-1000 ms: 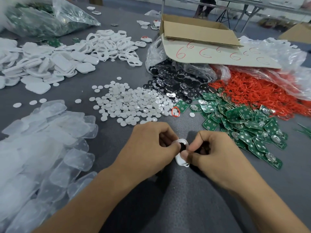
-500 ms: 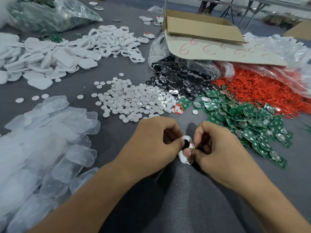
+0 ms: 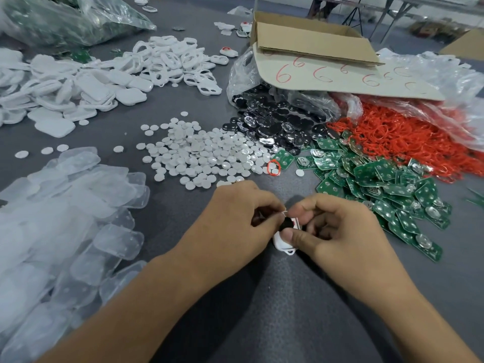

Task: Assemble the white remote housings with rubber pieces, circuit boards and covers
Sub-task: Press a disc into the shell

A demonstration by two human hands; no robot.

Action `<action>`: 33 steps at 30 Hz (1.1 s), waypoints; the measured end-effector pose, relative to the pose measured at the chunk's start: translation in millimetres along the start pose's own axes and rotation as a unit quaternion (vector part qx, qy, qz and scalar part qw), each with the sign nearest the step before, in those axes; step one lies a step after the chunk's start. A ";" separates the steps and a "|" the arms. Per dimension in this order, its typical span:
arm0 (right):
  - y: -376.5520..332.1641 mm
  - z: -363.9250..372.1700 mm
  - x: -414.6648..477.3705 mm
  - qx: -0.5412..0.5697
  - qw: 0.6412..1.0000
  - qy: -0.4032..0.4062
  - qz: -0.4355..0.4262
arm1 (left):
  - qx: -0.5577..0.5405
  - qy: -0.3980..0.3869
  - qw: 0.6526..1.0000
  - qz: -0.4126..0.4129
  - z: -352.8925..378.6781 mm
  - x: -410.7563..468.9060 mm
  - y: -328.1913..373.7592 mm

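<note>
Housing (image 3: 284, 243): white, lower centre of frame, held just above the desk (image 3: 262, 310) between both hands. A black insert (image 3: 286, 223) sits in its upper opening.

Left hand (image 3: 235, 226): fingers (image 3: 267, 205) curled, pinching the housing's top left edge. Right hand (image 3: 337, 231): also curled round the housing, thumb pressed on its lower face, index on the top. Both hands grip the same part. The contact points behind the housing are hidden.

Around it:
- Boards (image 3: 379, 184): green pile right of the hands, centre right of frame.
- Red rings (image 3: 406, 142): heap behind the boards, spilling from a clear bag at right. One stray ring (image 3: 273, 167) lies among the discs.
- Black parts (image 3: 275, 121): pile at centre, above the hands, half in a plastic bag.
- Discs (image 3: 199, 155): small white ones, scattered left of the black parts.
- Clear covers (image 3: 65, 205): big translucent pile, left edge to lower left.
- Shells (image 3: 91, 82): white heap, upper left; open frames further back towards centre.
- Box (image 3: 314, 40): cardboard, upper right of centre, flap marked with red 6s.
- Bag (image 3: 65, 19): top left corner, green parts inside.
</note>
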State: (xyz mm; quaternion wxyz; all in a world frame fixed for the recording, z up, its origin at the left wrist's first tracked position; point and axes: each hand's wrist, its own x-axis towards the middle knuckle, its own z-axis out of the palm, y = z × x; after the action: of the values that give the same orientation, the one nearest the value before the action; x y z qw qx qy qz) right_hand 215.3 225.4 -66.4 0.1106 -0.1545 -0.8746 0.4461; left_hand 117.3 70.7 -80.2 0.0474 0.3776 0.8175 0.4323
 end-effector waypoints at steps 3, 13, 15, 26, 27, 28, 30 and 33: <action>2.4 2.0 0.5 0.042 0.999 0.002 0.017 | 0.004 0.001 1.000 0.001 0.6 0.5 -0.7; 7.1 5.1 -0.4 0.016 0.999 0.042 -0.027 | 0.001 0.010 1.000 0.002 3.0 0.5 -3.8; 8.1 5.9 -0.3 0.007 0.998 0.048 -0.042 | 0.005 0.012 1.000 0.003 3.1 0.1 -4.2; 9.9 10.4 1.4 0.061 0.975 0.195 -0.091 | -0.005 0.069 0.998 0.006 4.1 0.5 -0.1; 9.0 9.0 1.6 0.092 0.962 0.242 -0.085 | -0.008 0.112 0.994 0.006 3.2 0.9 2.1; 7.7 6.5 1.7 0.116 0.947 0.286 -0.090 | -0.008 0.167 0.986 0.009 1.0 1.8 4.2; 5.1 0.8 1.2 0.129 0.920 0.353 -0.114 | -0.005 0.277 0.960 0.020 -4.8 3.8 6.6; 5.7 -2.0 2.1 0.132 0.908 0.378 -0.125 | -0.023 0.368 0.929 0.020 -10.6 5.3 5.0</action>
State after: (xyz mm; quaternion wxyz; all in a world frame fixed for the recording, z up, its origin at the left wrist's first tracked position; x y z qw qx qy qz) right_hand 215.1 230.9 -69.8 0.5072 -0.1855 -0.7125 0.4479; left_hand 112.1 68.8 -68.5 -0.2564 0.2068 0.7597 0.5607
